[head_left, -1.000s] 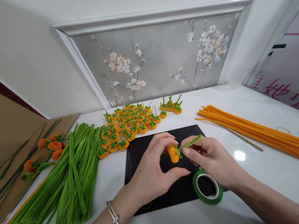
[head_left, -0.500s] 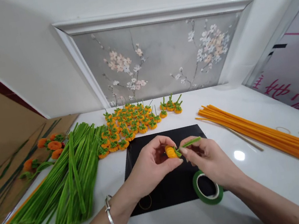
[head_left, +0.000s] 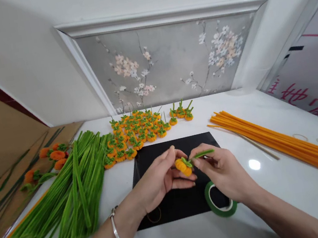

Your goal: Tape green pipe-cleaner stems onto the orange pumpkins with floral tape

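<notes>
**Gingerly Does It: Small Fuzzy Orange Pumpkin (head_left: pixel 183 167) Held by the Stem**

Above a flat black mat (head_left: pixel 177 206), a worker's right hand (head_left: pixel 222 170) pinches the fuzzy green stem (head_left: pixel 203 153) between thumb and forefinger. The left hand (head_left: pixel 160 179) is loosely cupped, thumb and fingers apart, with the pumpkin in front of its palm; from where I stand, I cannot tell whether they touch. The right hand's other fingers curl out of clear sight, and that hand partly covers a ring-shaped roll of green tape (head_left: pixel 225 213) on the mat. Both forearms run out of view at the bottom.
</notes>
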`<state>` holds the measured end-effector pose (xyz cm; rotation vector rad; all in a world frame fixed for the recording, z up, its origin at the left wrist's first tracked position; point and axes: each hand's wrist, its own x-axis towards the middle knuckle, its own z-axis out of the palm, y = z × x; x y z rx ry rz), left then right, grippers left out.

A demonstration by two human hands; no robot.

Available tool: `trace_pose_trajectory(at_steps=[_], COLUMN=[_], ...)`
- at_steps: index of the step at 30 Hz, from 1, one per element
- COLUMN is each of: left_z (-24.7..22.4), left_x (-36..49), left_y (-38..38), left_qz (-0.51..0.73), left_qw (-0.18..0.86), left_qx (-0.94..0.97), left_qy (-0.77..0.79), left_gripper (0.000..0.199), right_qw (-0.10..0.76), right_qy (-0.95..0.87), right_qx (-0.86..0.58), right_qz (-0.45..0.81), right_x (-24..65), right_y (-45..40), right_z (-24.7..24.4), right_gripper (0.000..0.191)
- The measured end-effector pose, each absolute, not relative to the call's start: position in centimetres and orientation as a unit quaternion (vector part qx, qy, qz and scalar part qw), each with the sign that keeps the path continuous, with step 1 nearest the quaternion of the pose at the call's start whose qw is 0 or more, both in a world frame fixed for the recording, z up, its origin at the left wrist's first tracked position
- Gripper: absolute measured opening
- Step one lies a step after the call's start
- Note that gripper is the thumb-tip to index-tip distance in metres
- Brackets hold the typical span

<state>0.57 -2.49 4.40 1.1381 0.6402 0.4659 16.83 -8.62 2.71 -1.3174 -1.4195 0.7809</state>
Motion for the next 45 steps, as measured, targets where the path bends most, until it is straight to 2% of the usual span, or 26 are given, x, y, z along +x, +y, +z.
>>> trace_pose_trajectory(at_steps=[3, 6, 12, 16, 18, 20, 22, 24, 25, 27, 29, 33, 37, 41, 45], left_z=[4.4, 4.3, 4.2, 3.6, 3.6, 3.9, 4.3, 4.7, 4.8, 4.8, 4.7, 4.6, 4.6, 4.4, 4.4], left_x=[0.5, 0.3, 0.7, 0.7, 0.7, 0.7, 0.7, 0.7, 0.6, 0.3, -0.1, -0.8, -0.5, 0.0, 0.1], left_y=[-2.3, -2.3, -2.6, -3.1, -3.3, -3.4, -3.3, -2.9, -2.7, -2.2, -1.7, -1.0, -1.0, -1.2, -1.4], left_qz=[0.175, 0.227, 0.306, 0.363, 0.366, 0.363, 0.344, 0.304, 0.279, 0.228, 0.181, 0.136, 0.144, 0.160, 0.170], left_qw=[0.820, 0.766, 0.548, 0.341, 0.294, 0.340, 0.461, 0.595, 0.649, 0.721, 0.756, 0.749, 0.684, 0.609, 0.579], left_qx=[0.466, 0.526, 0.721, 0.830, 0.853, 0.834, 0.774, 0.685, 0.640, 0.573, 0.544, 0.574, 0.652, 0.708, 0.723], left_qy=[0.284, 0.293, 0.293, 0.251, 0.230, 0.238, 0.266, 0.291, 0.302, 0.317, 0.318, 0.301, 0.294, 0.321, 0.337], left_gripper=[0.028, 0.021, 0.019, 0.015, 0.014, 0.018, 0.025, 0.020, 0.024, 0.027, 0.021, 0.021, 0.024, 0.019, 0.012], right_qw=[0.504, 0.500, 0.504, 0.515, 0.518, 0.521, 0.519, 0.511, 0.505, 0.495, 0.487, 0.469, 0.442, 0.426, 0.412], right_qy=[-0.606, -0.586, -0.522, -0.507, -0.508, -0.519, -0.539, -0.566, -0.580, -0.605, -0.622, -0.637, -0.634, -0.625, -0.643], right_qx=[-0.539, -0.560, -0.588, -0.579, -0.573, -0.564, -0.557, -0.552, -0.549, -0.541, -0.535, -0.534, -0.555, -0.567, -0.557], right_qz=[0.299, 0.305, 0.357, 0.377, 0.381, 0.375, 0.359, 0.338, 0.327, 0.309, 0.299, 0.297, 0.306, 0.326, 0.327], right_x=[16.8, 16.7, 16.4, 16.3, 16.4, 16.5, 16.6, 16.7, 16.7, 16.6, 16.5, 16.2, 15.8, 15.9, 16.5], right_y=[-8.6, -8.5, -8.5, -8.5, -8.5, -8.5, -8.5, -8.5, -8.5, -8.5, -8.5, -8.4, -8.5, -8.5, -8.5], right_z=[2.4, 2.3, 2.5, 2.6, 2.6, 2.4, 2.3, 2.3, 2.3, 2.4, 2.5, 2.4, 2.1, 1.9, 2.3], right_gripper=[0.014, 0.014, 0.020, 0.021, 0.020, 0.017, 0.014, 0.012, 0.011, 0.013, 0.015, 0.014, 0.013, 0.014, 0.011])
